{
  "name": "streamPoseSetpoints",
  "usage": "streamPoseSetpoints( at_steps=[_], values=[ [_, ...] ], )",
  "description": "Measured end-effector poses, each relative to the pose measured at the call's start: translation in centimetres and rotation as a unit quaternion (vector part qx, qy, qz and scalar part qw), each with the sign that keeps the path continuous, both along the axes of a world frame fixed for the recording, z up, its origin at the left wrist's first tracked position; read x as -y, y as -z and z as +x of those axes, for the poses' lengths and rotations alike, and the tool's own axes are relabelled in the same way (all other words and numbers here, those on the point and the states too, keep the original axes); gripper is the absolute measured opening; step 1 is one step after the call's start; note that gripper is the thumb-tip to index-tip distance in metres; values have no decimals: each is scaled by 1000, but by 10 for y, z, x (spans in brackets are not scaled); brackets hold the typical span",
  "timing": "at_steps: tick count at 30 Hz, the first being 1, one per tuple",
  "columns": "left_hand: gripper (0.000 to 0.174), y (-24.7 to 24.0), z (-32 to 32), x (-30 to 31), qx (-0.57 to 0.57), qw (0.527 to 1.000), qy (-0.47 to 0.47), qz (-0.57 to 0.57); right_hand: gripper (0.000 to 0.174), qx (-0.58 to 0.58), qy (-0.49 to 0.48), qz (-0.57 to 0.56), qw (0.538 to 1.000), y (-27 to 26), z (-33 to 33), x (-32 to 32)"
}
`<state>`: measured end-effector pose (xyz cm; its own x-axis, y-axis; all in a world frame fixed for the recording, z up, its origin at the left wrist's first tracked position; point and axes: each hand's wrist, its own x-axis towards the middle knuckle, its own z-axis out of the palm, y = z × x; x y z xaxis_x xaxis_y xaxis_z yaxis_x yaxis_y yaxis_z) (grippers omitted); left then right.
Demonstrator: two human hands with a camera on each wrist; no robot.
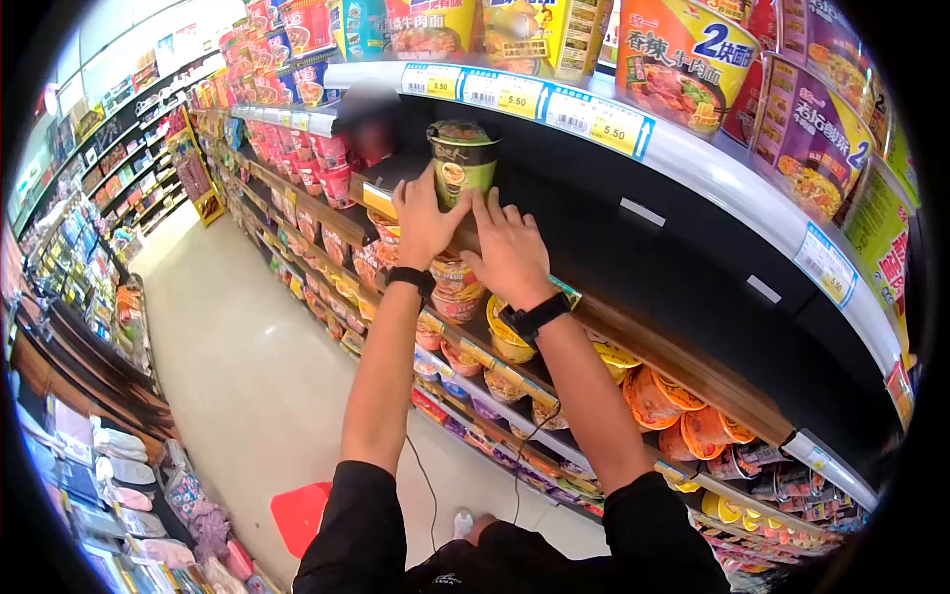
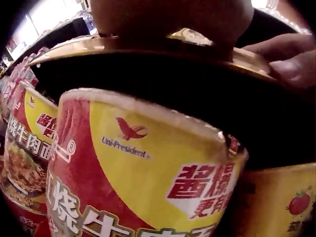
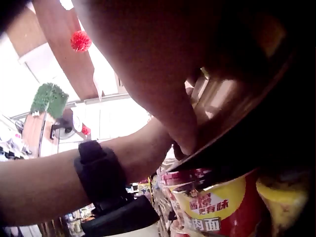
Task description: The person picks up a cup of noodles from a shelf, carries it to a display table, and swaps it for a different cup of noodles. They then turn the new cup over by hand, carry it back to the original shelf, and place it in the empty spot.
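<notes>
Noodle cup (image 1: pixel 462 158), green, upright, sits just behind the front edge of the dark shelf (image 1: pixel 648 345). Left hand (image 1: pixel 426 223): fingers straight up along the cup's left side, thumb across its front. Can't tell if it actually clasps. Right hand (image 1: pixel 510 252): fingers flat, released, tips at the cup's base on the right. Risk: tall cup, low contact, no sure hold. An uneven push likely tips it over the edge onto the red-and-yellow cups (image 1: pixel 457 287) below. Forearms hang close to those rows and could knock one out.
</notes>
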<state>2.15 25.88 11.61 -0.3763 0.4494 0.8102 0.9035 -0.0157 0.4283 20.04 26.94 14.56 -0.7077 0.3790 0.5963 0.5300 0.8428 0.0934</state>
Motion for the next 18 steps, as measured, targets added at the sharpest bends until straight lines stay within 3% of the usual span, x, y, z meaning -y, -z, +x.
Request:
streamPoseSetpoints(
  at_steps=[18],
  values=[
    [74, 5, -6, -6, 26, 999, 41, 19, 49, -37, -51, 18, 998, 6, 1, -5]
  ],
)
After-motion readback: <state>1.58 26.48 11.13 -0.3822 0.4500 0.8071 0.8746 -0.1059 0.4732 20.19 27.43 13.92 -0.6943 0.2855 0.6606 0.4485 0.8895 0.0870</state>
